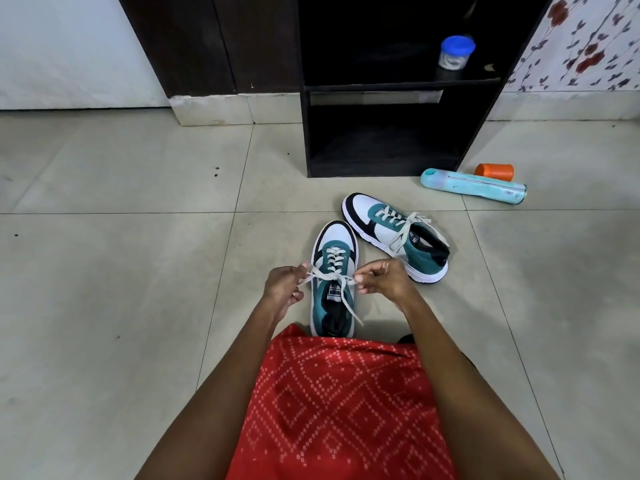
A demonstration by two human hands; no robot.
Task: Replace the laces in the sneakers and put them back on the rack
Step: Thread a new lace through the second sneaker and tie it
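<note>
A teal, white and black sneaker stands on the floor tiles right in front of me, toe pointing away. Its white lace is threaded and crossed over the tongue. My left hand pinches the lace's left end and my right hand pinches the right end, both pulled out sideways. One loose lace tail hangs down the shoe's right side. The second sneaker lies a little farther off to the right, laced, with its lace ends loose. The black shoe rack stands behind them, its lower shelf bare.
A blue-lidded jar sits on the rack's upper shelf. A light-teal bottle lies on the floor to the right of the rack, with an orange cup behind it. A dark door frame stands left of the rack. My red patterned garment covers my lap.
</note>
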